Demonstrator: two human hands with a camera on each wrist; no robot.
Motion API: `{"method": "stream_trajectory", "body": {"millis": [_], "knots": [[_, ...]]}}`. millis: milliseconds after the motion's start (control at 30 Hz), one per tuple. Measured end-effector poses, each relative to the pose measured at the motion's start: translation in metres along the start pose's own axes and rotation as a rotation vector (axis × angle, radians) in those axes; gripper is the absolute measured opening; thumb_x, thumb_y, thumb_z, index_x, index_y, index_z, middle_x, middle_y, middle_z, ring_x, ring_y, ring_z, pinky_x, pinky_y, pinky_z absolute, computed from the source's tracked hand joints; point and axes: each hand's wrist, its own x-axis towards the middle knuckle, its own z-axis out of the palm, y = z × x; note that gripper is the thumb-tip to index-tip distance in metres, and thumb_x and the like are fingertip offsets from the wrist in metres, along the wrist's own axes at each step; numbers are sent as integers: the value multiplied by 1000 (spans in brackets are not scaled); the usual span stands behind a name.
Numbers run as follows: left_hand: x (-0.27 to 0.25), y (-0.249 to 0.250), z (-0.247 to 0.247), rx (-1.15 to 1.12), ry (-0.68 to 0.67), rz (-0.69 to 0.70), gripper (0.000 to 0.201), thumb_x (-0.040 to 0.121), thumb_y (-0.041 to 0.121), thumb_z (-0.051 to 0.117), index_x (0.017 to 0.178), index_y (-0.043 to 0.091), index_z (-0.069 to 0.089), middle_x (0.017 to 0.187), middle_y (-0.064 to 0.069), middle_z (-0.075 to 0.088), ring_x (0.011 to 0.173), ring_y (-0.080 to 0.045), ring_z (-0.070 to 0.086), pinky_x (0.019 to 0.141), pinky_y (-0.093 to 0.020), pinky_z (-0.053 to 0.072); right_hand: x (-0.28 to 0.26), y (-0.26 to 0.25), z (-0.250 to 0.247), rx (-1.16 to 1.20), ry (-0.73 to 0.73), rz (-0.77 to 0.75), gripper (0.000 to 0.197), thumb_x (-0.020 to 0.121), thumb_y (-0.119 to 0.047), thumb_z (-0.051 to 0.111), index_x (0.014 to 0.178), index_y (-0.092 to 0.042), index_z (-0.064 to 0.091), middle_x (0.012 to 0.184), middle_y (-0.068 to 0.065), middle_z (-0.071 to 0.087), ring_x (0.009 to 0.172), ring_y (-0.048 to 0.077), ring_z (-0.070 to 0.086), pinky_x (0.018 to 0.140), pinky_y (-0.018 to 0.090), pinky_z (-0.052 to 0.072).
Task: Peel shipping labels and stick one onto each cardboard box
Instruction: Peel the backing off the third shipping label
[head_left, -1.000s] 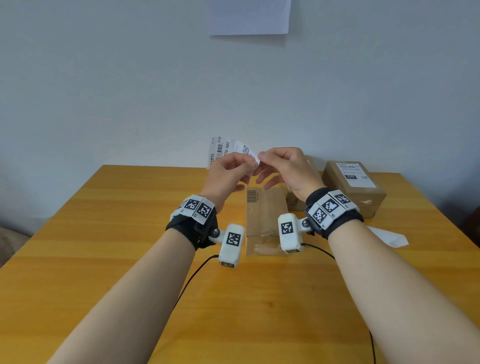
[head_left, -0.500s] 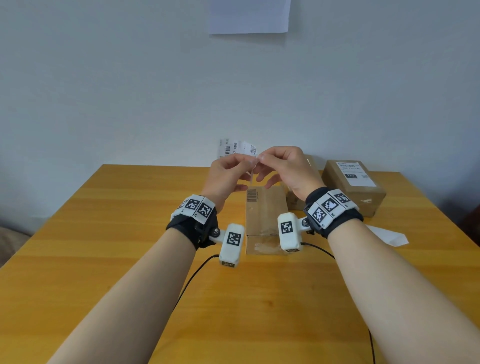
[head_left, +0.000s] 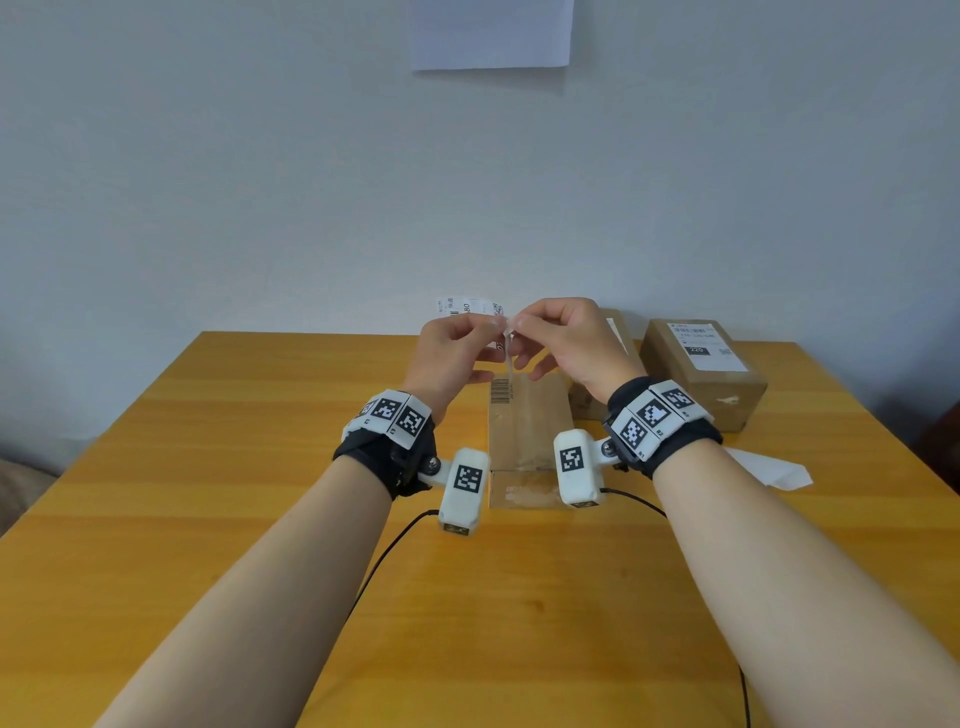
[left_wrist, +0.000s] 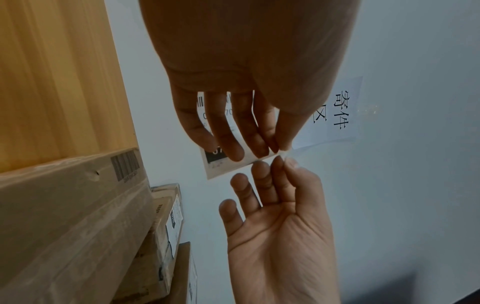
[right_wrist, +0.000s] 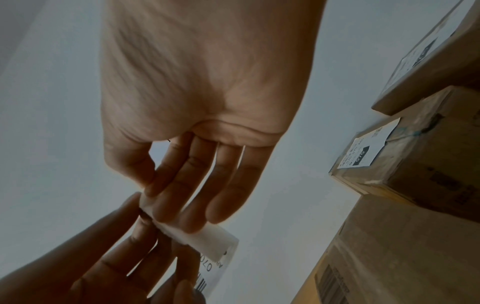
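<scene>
Both hands are raised above the table's far half. My left hand (head_left: 488, 332) pinches a white printed shipping label (head_left: 467, 306) by its right edge, the other fingers lying against it (left_wrist: 223, 164). My right hand (head_left: 519, 330) pinches a thin white backing strip (right_wrist: 200, 236) at that same edge; the strip hangs down between the hands (head_left: 509, 358). Below them a long unlabelled cardboard box (head_left: 527, 426) with a printed barcode lies on the wooden table (head_left: 208, 519). A labelled box (head_left: 701, 369) stands at the far right, and another labelled box (head_left: 618, 338) is partly hidden behind my right hand.
A loose white sheet of peeled backing (head_left: 769, 467) lies on the table right of my right wrist. A paper sign (head_left: 491, 31) hangs on the wall behind. Black cables (head_left: 384, 556) run from both wrist cameras across the near table.
The label has dropped lower and turned flatter behind my left hand. The hands have stayed close together, and a strip now hangs down between them.
</scene>
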Motion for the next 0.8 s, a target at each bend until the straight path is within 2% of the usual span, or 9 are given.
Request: {"method": "stream_trajectory", "body": {"millis": [133,333,633,800], "knots": [[0,-1,1,20,-10,-2,19,105,29,65,93,18,75,86,4,78,83,-10,74,74,-33,60,1,2,-1,-23,10,24,16,102,-14,62,92,-9,73,75,3,75,67,21,72,59,36,60],[-1,-3,1,29,-28,-11,24,108,30,59,92,18,72,84,8,78,83,-9,74,69,-29,58,2,4,-1,-63,8,53,16,103,-16,61,95,-7,72,77,4,75,67,20,72,61,37,60],[-1,-5,0,-47,-45,-95,24,110,33,56,106,16,73,107,-3,75,96,-16,72,69,-26,57,3,8,-2,-96,-3,62,16,104,-17,60,93,-11,70,73,-2,73,66,18,71,57,32,59],[-3,-6,-1,-105,-53,-109,28,110,33,55,112,13,74,100,2,75,91,-12,73,66,-23,56,3,9,-2,-88,1,64,17,104,-17,59,93,-10,69,69,-3,72,64,17,70,54,30,57]]}}
